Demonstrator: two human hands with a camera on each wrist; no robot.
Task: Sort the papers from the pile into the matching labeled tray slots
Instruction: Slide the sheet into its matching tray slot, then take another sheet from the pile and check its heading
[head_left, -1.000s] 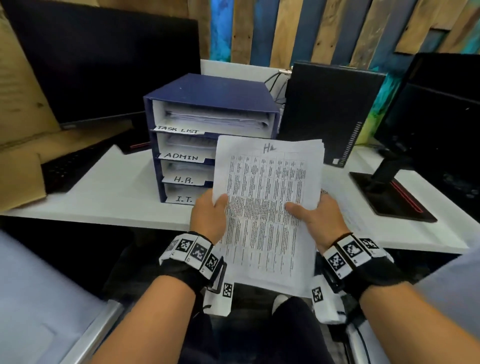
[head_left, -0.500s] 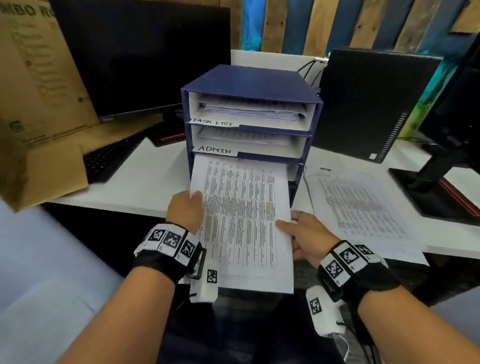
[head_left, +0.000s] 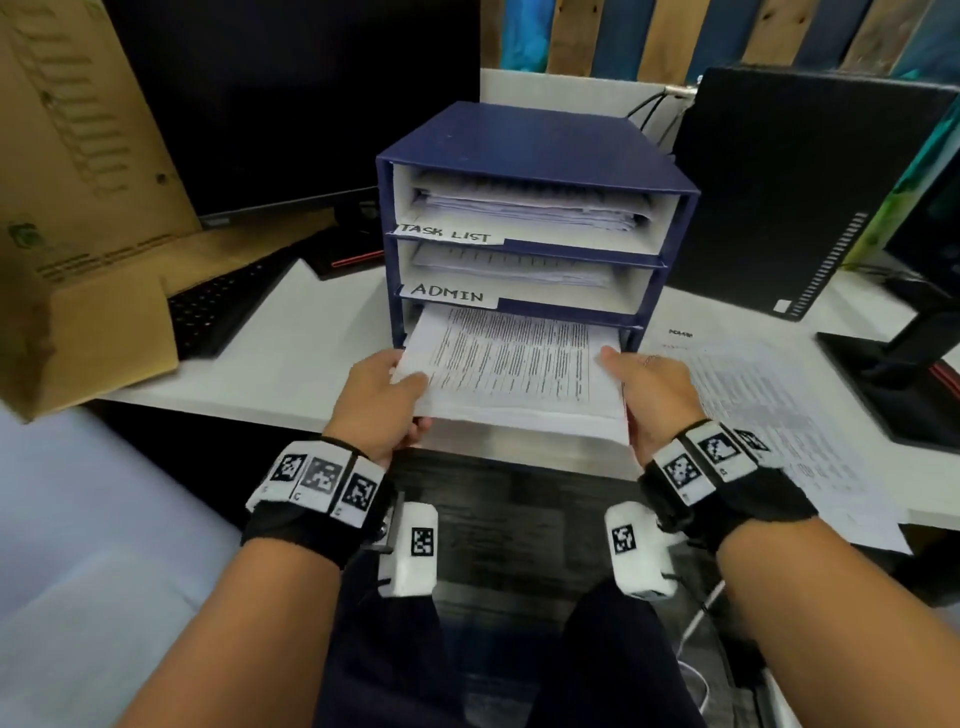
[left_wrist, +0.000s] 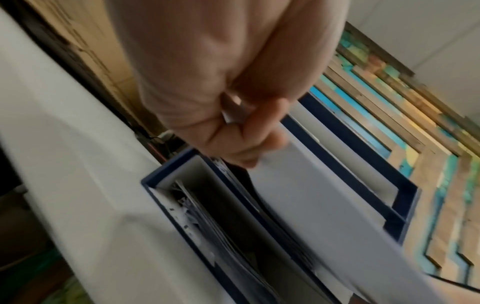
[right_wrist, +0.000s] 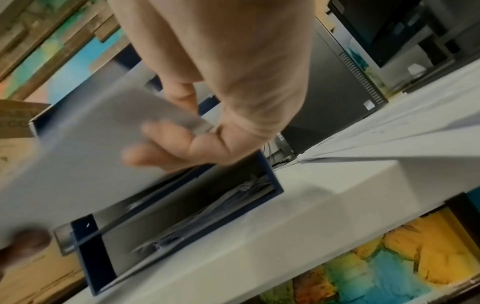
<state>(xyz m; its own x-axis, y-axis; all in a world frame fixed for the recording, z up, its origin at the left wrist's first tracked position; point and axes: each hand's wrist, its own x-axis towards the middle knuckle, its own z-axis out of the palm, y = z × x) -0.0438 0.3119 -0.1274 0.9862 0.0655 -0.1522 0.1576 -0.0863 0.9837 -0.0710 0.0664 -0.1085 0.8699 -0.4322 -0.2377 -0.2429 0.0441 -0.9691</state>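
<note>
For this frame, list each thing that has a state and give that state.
Held paper stack: partly inside the slot under ADMIN.
Left hand: grips the stack's left edge.
Right hand: grips its right edge.
TASK LIST slot: holds papers.
ADMIN slot: holds papers.
Pile: flat on the desk.

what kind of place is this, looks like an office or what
Most likely an office desk. A blue paper sorter with slots labelled TASK LIST and ADMIN stands on a white desk, with a dark monitor, a keyboard and a black computer tower around it.
</note>
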